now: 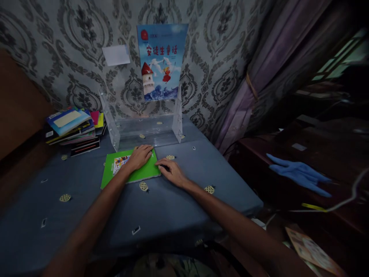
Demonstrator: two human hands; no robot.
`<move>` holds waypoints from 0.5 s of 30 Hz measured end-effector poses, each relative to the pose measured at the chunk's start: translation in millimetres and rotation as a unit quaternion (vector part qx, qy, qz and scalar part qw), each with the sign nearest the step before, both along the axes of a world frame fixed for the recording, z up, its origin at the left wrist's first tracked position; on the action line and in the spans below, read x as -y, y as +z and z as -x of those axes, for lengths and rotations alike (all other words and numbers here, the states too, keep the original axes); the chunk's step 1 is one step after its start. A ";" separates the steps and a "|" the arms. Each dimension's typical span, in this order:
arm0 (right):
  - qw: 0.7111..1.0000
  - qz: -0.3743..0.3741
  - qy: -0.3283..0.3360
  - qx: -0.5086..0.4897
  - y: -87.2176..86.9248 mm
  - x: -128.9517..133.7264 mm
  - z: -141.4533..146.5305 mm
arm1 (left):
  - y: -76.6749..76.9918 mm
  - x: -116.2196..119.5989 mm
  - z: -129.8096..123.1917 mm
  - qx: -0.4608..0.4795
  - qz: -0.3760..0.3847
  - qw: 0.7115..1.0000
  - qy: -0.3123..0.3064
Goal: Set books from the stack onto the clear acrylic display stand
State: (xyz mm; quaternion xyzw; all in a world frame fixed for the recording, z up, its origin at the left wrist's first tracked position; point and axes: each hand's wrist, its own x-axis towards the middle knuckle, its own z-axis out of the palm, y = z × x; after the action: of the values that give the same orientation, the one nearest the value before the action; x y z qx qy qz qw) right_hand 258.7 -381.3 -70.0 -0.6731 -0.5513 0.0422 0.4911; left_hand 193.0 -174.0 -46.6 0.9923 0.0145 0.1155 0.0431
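Observation:
A green book (147, 169) with a colourful cover picture lies on the patterned blue tablecloth (100, 215). My left hand (141, 157) rests on its cover, palm down and fingers stretched out. At the book's right edge is my right hand (173, 173), its fingers curled together. A small dark patch shows between thumb and fingers; whether it is an object or shadow, I cannot make out. Just behind the book stands a clear plastic rack (144, 125).
Several books (72, 129) are stacked at the left back. A blue poster (163, 61) and a white card (116, 55) appear against the patterned wall. Blue gloves (296, 173) lie on a dark surface to the right, near a white cable (343, 204). A purple curtain (245, 92) hangs behind.

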 end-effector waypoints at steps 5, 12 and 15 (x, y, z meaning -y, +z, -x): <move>1.000 0.022 -0.021 0.000 0.8 -1.4 -1.0 | -1.4 4.7 5.8 0.009 0.003 1.000 0.001; 0.999 0.024 -0.021 -0.028 -2.1 -2.6 -2.5 | -4.4 19.2 36.7 0.032 0.037 0.997 -0.066; 0.998 0.020 -0.025 -0.063 -2.9 -2.5 -3.8 | -2.3 28.2 55.6 0.035 0.041 0.995 -0.084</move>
State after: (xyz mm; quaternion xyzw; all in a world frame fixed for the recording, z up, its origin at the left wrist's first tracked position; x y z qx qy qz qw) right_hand 262.5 -378.8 -72.9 -0.6922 -0.5016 0.0833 0.5121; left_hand 137.5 -202.2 -48.8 0.9827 -0.0661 0.1458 0.0934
